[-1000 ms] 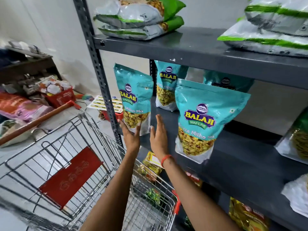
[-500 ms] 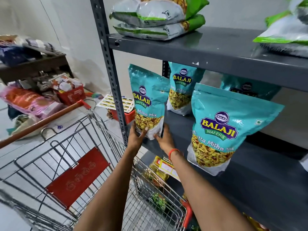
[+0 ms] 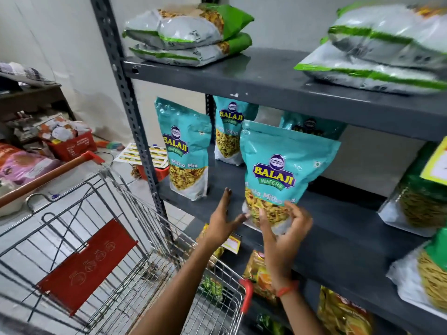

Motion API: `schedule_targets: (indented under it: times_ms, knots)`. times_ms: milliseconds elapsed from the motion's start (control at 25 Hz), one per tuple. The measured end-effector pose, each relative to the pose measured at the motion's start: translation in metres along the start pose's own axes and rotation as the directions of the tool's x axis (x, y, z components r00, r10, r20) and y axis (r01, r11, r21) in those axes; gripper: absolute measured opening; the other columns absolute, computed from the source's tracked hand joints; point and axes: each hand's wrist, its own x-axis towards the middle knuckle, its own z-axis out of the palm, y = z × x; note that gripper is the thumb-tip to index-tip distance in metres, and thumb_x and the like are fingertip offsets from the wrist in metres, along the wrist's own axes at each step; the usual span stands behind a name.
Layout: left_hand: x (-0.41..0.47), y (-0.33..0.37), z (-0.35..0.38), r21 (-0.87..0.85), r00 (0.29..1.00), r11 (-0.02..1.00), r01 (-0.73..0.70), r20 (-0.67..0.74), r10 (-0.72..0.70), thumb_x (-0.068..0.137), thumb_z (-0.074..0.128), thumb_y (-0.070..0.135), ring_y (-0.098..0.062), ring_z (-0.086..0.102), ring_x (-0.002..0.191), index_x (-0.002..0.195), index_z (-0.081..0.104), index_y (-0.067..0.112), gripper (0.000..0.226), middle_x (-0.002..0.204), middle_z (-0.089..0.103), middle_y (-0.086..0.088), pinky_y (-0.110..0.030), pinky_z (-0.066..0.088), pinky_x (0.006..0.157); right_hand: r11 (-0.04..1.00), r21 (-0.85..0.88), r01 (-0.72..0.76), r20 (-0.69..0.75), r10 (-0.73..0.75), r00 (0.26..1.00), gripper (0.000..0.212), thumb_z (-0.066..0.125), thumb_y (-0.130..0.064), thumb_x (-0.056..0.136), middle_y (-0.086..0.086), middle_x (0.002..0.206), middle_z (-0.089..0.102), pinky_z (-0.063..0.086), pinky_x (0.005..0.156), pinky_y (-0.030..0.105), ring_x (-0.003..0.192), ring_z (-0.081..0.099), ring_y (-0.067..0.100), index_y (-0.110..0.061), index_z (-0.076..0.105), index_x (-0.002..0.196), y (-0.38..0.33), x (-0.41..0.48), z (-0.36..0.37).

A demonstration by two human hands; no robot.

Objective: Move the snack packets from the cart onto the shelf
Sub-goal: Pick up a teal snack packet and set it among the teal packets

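Teal Balaji snack packets stand upright on the grey shelf's middle board [image 3: 343, 228]. One stands at the left end [image 3: 186, 151], one further back [image 3: 228, 131], and another is half hidden behind [image 3: 312, 126]. The biggest-looking, nearest packet [image 3: 285, 165] is at the front. My right hand [image 3: 287, 228] curls its fingers over this packet's lower edge. My left hand [image 3: 221, 220] is spread open beside the packet's lower left corner, thumb at its edge. The wire cart [image 3: 145, 238] stands below and left of the shelf, with a few green and yellow packets [image 3: 212, 286] showing through its mesh.
Green-and-white packets lie on the top board at left [image 3: 188, 32] and right [image 3: 387, 52]. Green packets [image 3: 423, 204] fill the middle board's right end. Yellow packets [image 3: 338, 313] sit on the lower board. The shelf's upright post [image 3: 130, 112] rises beside the cart. A red basket [image 3: 70, 143] stands on the floor.
Both hands have left the leftmost teal packet and moved right to the front packet. My right hand has closed on its lower edge.
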Motion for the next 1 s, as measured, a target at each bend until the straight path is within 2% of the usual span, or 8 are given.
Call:
schedule_targets:
  times_ms: [80,160,280,400,520,720,880,1000]
  knots:
    - [0.013,-0.007,0.017,0.051,0.993,0.998,0.033,0.115,-0.039,0.069,0.078,0.029,-0.008,0.022,0.138,0.146,0.01,0.015,0.104,0.155,0.023,-0.003,-0.024,0.023,0.113,0.967,-0.173,-0.187,0.065,0.201,0.978,0.098,0.077,-0.057,0.056,0.018,0.132,0.044,0.036,0.108,0.038,0.126,0.042,0.03,-0.007,0.04,0.132,0.039,0.019,-0.02]
    - [0.026,-0.024,0.024,0.047,0.98,0.995,0.083,0.175,-0.09,0.06,0.083,0.043,-0.013,0.033,0.137,0.143,0.02,0.021,0.107,0.151,0.036,-0.003,-0.038,0.027,0.117,0.927,-0.217,-0.305,0.268,0.357,0.895,0.118,0.079,-0.067,0.04,0.01,0.141,0.042,0.035,0.111,0.045,0.133,0.04,0.02,-0.017,0.033,0.137,0.07,0.033,-0.026]
    - [0.037,-0.043,0.029,0.004,0.973,0.992,0.126,0.196,-0.125,0.054,0.083,0.051,-0.017,0.049,0.126,0.134,0.036,0.023,0.097,0.137,0.053,-0.002,-0.049,0.039,0.109,0.935,-0.122,-0.332,0.467,0.349,0.813,0.09,0.089,-0.033,0.046,-0.014,0.123,0.051,0.043,0.104,0.04,0.113,0.051,-0.01,-0.038,0.038,0.12,0.093,0.041,-0.021]
    - [0.038,-0.035,0.023,-0.027,0.971,0.99,0.141,0.2,-0.132,0.053,0.081,0.049,-0.019,0.052,0.122,0.13,0.04,0.019,0.092,0.133,0.055,-0.006,-0.051,0.041,0.107,0.932,-0.125,-0.34,0.449,0.359,0.818,0.091,0.09,-0.027,0.05,0.001,0.13,0.051,0.043,0.106,0.046,0.123,0.049,0.014,-0.038,0.037,0.123,0.101,0.042,-0.012]
    - [0.036,-0.029,0.02,-0.007,0.965,0.991,0.131,0.229,-0.126,0.053,0.08,0.054,-0.021,0.048,0.126,0.133,0.035,0.019,0.099,0.138,0.05,-0.007,-0.051,0.038,0.109,0.93,-0.139,-0.341,0.47,0.365,0.804,0.097,0.091,-0.034,0.048,0.004,0.137,0.047,0.043,0.106,0.041,0.128,0.046,0.019,-0.036,0.035,0.127,0.102,0.041,-0.011]
    - [0.002,0.019,0.032,0.178,0.996,0.984,-0.02,0.093,0.003,0.08,0.065,0.035,-0.024,-0.013,0.145,0.143,-0.013,0.006,0.104,0.156,-0.016,-0.013,-0.039,0.0,0.121,0.924,-0.2,-0.327,0.446,0.383,0.809,0.115,0.085,-0.046,0.054,0.0,0.156,0.027,0.031,0.115,0.044,0.142,0.028,0.017,-0.027,0.017,0.145,0.084,0.043,-0.033]
    - [-0.043,0.069,0.069,0.381,0.955,0.882,-0.278,0.011,0.296,0.085,0.029,0.06,-0.018,-0.014,0.143,0.141,-0.015,0.013,0.085,0.151,-0.019,-0.002,-0.032,0.001,0.118,0.986,-0.132,-0.098,0.359,0.139,0.923,0.085,0.069,-0.044,0.074,0.0,0.155,0.03,0.03,0.116,0.039,0.142,0.029,0.014,-0.024,0.024,0.143,0.057,0.045,-0.083]
    - [-0.065,0.103,0.124,0.316,0.92,0.865,-0.39,0.089,0.383,0.089,0.026,0.048,-0.013,-0.004,0.145,0.144,-0.008,0.016,0.071,0.156,-0.008,-0.001,-0.036,0.012,0.121,0.98,-0.18,0.082,0.252,-0.034,0.967,0.066,0.059,-0.037,0.084,0.007,0.148,0.039,0.03,0.115,0.027,0.138,0.035,0.014,-0.011,0.035,0.139,0.042,0.051,-0.134]
